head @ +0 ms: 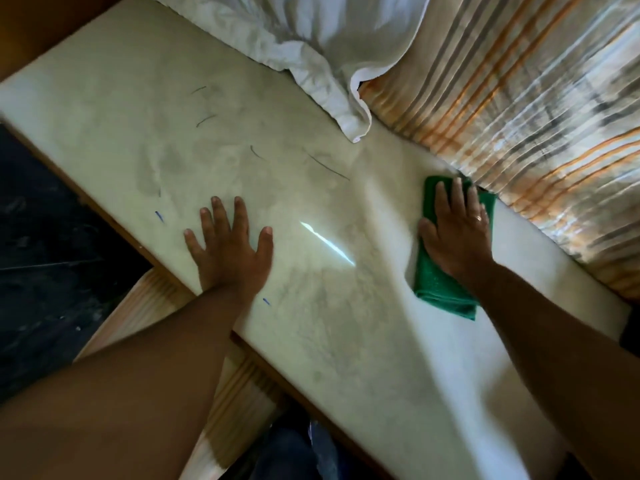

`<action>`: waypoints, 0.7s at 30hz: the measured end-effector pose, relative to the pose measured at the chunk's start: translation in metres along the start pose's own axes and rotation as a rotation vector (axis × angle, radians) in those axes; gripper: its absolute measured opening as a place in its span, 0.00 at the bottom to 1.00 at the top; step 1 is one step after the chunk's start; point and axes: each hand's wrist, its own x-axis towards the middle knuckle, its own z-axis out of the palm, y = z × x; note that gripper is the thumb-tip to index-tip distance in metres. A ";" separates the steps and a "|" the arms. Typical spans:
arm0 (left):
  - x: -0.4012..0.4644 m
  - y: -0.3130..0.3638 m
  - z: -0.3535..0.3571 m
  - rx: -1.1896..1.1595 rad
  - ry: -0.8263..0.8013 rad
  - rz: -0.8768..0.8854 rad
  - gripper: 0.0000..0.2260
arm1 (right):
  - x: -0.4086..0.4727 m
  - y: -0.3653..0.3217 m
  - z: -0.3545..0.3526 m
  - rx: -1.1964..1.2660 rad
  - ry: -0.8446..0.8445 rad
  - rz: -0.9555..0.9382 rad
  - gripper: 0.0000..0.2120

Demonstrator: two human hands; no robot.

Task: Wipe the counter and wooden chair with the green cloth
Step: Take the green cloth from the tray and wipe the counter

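A pale marbled counter runs diagonally from upper left to lower right, with grey smudges and a few dark and blue pen marks. My right hand lies flat on the folded green cloth and presses it onto the counter near the far edge, beside the curtain. My left hand rests flat on the counter near its front edge, fingers spread, holding nothing. A light wooden chair shows below the counter's front edge, partly hidden by my left forearm.
A crumpled white cloth lies on the counter's far side. A striped orange and grey curtain hangs along the back right. Dark floor lies to the left below the counter.
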 end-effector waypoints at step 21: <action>0.158 -0.107 -0.051 -0.116 0.004 -0.152 0.34 | -0.032 -0.275 0.034 -0.034 -0.178 -0.788 0.34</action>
